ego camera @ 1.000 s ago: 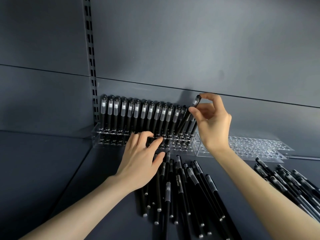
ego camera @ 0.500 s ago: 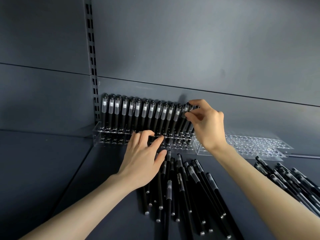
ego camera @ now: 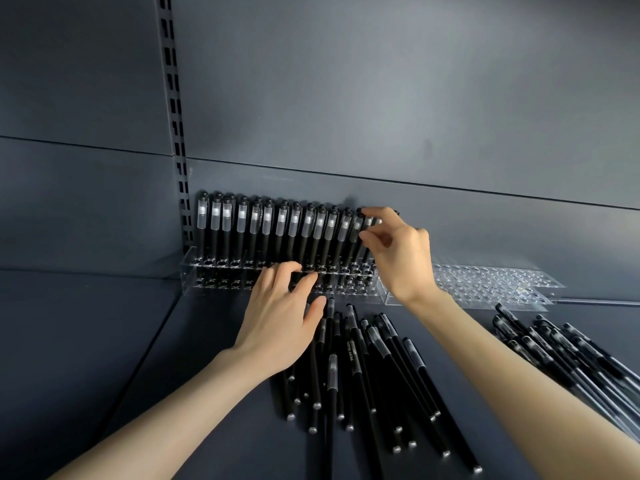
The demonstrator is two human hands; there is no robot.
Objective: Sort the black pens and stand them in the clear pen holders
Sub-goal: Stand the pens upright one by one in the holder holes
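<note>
A clear pen holder (ego camera: 207, 271) stands against the back wall, with a row of black pens (ego camera: 266, 230) upright in its rear holes. My right hand (ego camera: 398, 251) pinches the top of a black pen (ego camera: 364, 233) at the right end of that row; the pen stands nearly upright in the holder. My left hand (ego camera: 280, 323) lies flat, fingers spread, on the near end of a pile of loose black pens (ego camera: 367, 368) and against the holder's front. A second clear holder (ego camera: 491, 285) sits empty to the right.
Another heap of black pens (ego camera: 571, 355) with clear barrels lies at the right. A slotted metal upright (ego camera: 175, 133) runs up the wall above the holder's left end. The grey shelf surface (ego camera: 104, 341) stretches to the left.
My right hand has lowered the pen from a raised, tilted position down into the row, so it now stands nearly upright. My left hand has barely moved.
</note>
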